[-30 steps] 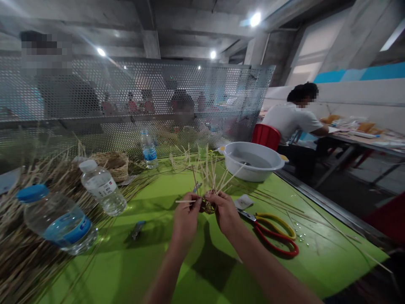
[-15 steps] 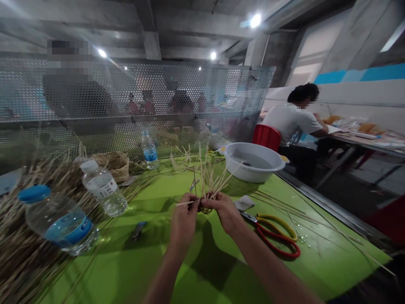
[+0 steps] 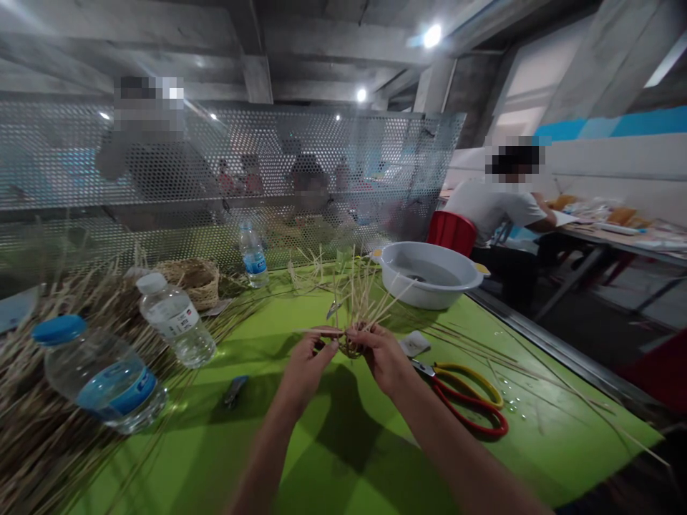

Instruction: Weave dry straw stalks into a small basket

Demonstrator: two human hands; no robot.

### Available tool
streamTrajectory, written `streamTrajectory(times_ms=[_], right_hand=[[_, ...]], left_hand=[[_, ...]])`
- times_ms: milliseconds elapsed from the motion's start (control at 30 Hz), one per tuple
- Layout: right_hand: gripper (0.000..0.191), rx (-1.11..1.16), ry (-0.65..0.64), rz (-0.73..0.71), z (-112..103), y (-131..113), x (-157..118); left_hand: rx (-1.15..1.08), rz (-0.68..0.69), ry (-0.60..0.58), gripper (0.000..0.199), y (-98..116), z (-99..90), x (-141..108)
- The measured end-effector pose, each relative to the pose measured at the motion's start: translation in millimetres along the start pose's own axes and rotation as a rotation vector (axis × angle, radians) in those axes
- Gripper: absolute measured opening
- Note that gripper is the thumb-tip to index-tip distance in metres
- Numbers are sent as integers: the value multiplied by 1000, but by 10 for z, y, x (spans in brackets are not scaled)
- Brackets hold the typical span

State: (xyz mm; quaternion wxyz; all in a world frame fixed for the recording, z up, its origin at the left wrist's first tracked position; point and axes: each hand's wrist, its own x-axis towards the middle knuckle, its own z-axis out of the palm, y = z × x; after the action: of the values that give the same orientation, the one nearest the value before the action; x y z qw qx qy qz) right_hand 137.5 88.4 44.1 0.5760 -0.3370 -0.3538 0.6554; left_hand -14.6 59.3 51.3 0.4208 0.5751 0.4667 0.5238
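Between my hands is a small, partly woven basket (image 3: 352, 347), with pale loose strands (image 3: 366, 300) fanning up and to the right from its rim. My right hand (image 3: 383, 355) grips its right side, thumb on top. My left hand (image 3: 308, 365) is at the left side, its thumb and fingers pinched on a strand that lies roughly level toward the basket. The fingers partly hide the weave. Scissors with one yellow and one red handle (image 3: 472, 422) lie to the right of my right forearm. A small clip-like tool (image 3: 235, 392) rests left of my left hand.
A white basin (image 3: 429, 286) with water stands at the back right. Bottles (image 3: 121, 386) and a heap of dry straw (image 3: 32, 429) fill the left side, near a finished-looking woven basket (image 3: 207, 290). Behind stands a perforated metal screen (image 3: 343, 129). A person (image 3: 497, 207) sits at another table.
My left hand has shifted slightly left and the basket has turned a little, its strands now leaning further right. Behind the screen, a person has moved to the right.
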Motion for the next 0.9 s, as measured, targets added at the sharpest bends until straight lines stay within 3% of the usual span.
streamTrajectory(times_ms=[200,400,633,767,900], right_hand=[[16,48,0,38,22,1,-8],[14,-39,-4,29,39,-54,-36],[13,-111,-5,-13,-6,-34,1],[15,-121,7,-46,-31,-28,6],[14,-117,-53,-28,-22,-23,-9]], left_hand=[[-11,51,11,13,-105,43,43],[-95,-3,61,17,-129,160,14],[10,120,64,15,-143,168,-24],[64,116,23,19,-138,158,-36],[32,64,114,22,-140,173,-6]])
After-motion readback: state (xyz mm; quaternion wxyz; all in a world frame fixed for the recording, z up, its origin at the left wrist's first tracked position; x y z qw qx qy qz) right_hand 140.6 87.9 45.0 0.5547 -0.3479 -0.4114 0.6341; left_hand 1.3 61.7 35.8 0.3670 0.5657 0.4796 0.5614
